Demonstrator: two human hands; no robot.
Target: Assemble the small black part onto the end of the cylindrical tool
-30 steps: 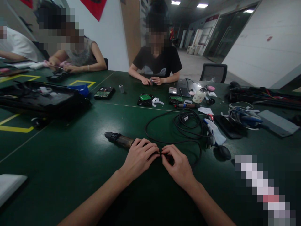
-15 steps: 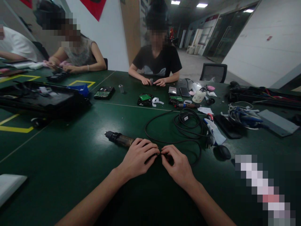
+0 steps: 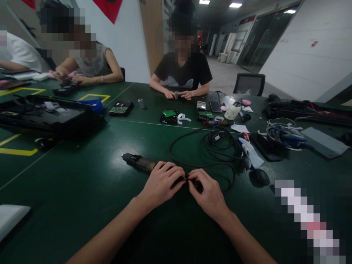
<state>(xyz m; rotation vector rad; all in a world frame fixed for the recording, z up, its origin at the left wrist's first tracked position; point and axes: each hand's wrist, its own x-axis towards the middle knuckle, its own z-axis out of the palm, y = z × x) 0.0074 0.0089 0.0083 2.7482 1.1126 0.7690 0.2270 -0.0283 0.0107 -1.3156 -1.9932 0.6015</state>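
An electric screwdriver (image 3: 140, 163) with a black nose and a brownish body lies on the dark green table, its tip pointing left. My left hand (image 3: 165, 181) is closed over the rear end of it. Close beside, my right hand (image 3: 206, 189) pinches a small dark piece, apparently the plug end of the black cable (image 3: 217, 138); the fingers mostly cover it. A narrow gap separates the fingertips of both hands, with a small metallic bit showing at the left side. Behind my right hand the cable lies in loose loops.
Beyond the cable lie circuit-board units (image 3: 169, 115), a second screwdriver (image 3: 218, 123) and a jar (image 3: 232, 111). On the right are a black phone-like slab (image 3: 266, 147) and a blue-grey bundle (image 3: 286, 135). A black tray (image 3: 52, 121) stands left. Co-workers sit opposite.
My hands stay almost in place; the gap between their fingertips looks slightly wider. The person opposite has tilted the small grey cylinder a little.
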